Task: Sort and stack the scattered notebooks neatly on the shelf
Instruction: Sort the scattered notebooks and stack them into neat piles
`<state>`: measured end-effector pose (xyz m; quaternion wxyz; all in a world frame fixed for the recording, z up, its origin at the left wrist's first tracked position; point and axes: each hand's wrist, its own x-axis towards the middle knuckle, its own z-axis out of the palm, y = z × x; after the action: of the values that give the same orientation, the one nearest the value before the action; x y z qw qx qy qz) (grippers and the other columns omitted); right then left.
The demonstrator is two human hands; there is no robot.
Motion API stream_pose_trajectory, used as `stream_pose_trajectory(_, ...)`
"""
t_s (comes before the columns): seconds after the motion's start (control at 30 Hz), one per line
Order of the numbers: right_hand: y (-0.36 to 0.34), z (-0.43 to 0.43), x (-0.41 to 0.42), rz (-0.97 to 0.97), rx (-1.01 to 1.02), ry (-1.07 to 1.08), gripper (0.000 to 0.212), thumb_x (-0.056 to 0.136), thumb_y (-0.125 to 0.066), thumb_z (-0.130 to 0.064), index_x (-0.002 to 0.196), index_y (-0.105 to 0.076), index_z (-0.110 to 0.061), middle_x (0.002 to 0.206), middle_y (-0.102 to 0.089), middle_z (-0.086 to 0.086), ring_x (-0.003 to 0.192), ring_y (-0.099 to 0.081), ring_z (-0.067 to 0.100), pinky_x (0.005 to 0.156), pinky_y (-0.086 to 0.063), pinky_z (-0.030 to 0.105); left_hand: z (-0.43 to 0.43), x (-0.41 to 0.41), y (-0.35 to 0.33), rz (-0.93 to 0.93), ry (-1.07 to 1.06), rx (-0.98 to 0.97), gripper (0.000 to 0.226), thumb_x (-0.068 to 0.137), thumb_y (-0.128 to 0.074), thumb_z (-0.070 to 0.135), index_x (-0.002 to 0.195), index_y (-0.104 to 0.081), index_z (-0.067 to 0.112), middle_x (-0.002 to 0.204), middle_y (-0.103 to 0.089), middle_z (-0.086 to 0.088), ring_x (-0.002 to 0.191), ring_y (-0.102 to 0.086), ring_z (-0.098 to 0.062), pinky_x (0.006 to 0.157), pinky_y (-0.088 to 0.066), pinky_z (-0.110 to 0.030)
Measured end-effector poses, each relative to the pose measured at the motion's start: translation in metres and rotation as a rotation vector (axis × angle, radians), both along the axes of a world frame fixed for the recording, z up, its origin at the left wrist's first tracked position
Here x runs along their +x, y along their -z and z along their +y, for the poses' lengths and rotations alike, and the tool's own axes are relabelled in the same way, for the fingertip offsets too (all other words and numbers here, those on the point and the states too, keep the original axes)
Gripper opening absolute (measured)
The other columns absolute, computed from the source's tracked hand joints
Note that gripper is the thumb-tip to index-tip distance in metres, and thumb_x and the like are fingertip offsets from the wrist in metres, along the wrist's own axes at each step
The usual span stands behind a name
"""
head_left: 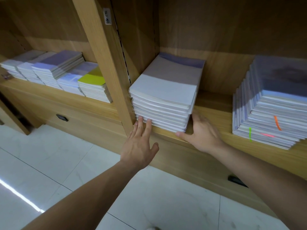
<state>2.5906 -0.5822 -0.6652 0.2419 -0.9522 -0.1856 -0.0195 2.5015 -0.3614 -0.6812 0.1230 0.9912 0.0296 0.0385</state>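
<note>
My left hand (139,146) has its fingers (148,128) straight and apart, tips on the front edge of the white notebook stack (166,90). My right hand (202,135) lies flat along the stack's right side, thumb at the bottom corner, seemingly uncurled though blurred. I judge this squares the stack on the shelf (216,103), close against the upright divider (113,72). A slumped, fanned pile (274,105) sits well apart on the right; tidier stacks (58,70) fill the left bay.

left hand (139,146): flat, reaching forward | right hand (201,133): flat, reaching forward
</note>
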Motion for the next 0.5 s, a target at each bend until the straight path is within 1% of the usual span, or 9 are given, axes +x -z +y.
stream_pose_trajectory(0.07,0.001,-0.001,-0.001,-0.013,0.027,-0.007,0.097,0.078,-0.062,-0.074,0.153,-0.022,-0.027,0.154,-0.041,0.000,0.137,-0.045,0.024,0.105,-0.047,0.042,0.000,0.000,0.001,-0.003,0.005,0.008,0.085,0.098,-0.040,0.055,0.156,0.015,0.027,0.163,0.023,-0.005,0.153,0.008,-0.022,0.123,-0.015,-0.037)
stream_pose_trajectory(0.13,0.000,0.001,-0.002,0.010,0.038,0.000,0.094,0.079,-0.064,-0.072,0.152,-0.023,-0.029,0.150,-0.046,-0.001,0.133,-0.049,0.026,0.102,-0.049,0.042,0.001,0.001,0.002,-0.007,0.003,0.024,0.084,0.098,-0.039,0.056,0.156,0.015,0.026,0.163,0.022,-0.006,0.153,0.006,-0.022,0.123,-0.016,-0.039)
stream_pose_trajectory(0.27,0.002,0.010,-0.004,0.062,0.103,0.002,0.084,0.084,-0.062,-0.067,0.150,-0.027,-0.030,0.148,-0.047,-0.004,0.134,-0.046,0.027,0.109,-0.043,0.046,0.005,0.003,0.007,-0.004,0.008,0.031,0.085,0.098,-0.036,0.059,0.155,0.019,0.027,0.162,0.024,-0.005,0.152,0.013,-0.021,0.124,-0.011,-0.039)
stream_pose_trajectory(0.33,0.003,0.012,-0.004,0.068,0.132,0.012,0.077,0.087,-0.061,-0.064,0.148,-0.030,-0.030,0.145,-0.050,-0.003,0.131,-0.049,0.026,0.104,-0.048,0.045,0.005,0.005,0.010,0.000,0.006,0.012,0.085,0.098,-0.035,0.060,0.154,0.020,0.027,0.162,0.025,-0.004,0.151,0.015,-0.021,0.124,-0.008,-0.040)
stream_pose_trajectory(0.4,0.006,0.014,-0.002,0.050,0.143,0.017,0.072,0.088,-0.062,-0.060,0.146,-0.033,-0.029,0.141,-0.053,-0.003,0.126,-0.054,0.023,0.096,-0.051,0.038,0.007,0.007,0.013,0.002,0.011,-0.005,0.084,0.097,-0.034,0.060,0.154,0.020,0.029,0.162,0.026,-0.003,0.151,0.017,-0.019,0.124,-0.006,-0.040)
stream_pose_trajectory(0.5,0.009,0.015,0.001,0.024,0.144,0.017,0.069,0.088,-0.064,-0.057,0.144,-0.036,-0.028,0.138,-0.055,-0.004,0.120,-0.058,0.020,0.086,-0.052,0.030,0.013,0.009,0.012,-0.011,0.025,-0.016,0.076,0.099,-0.030,0.056,0.155,0.014,0.031,0.163,0.020,0.000,0.151,0.017,-0.015,0.122,-0.001,-0.041)
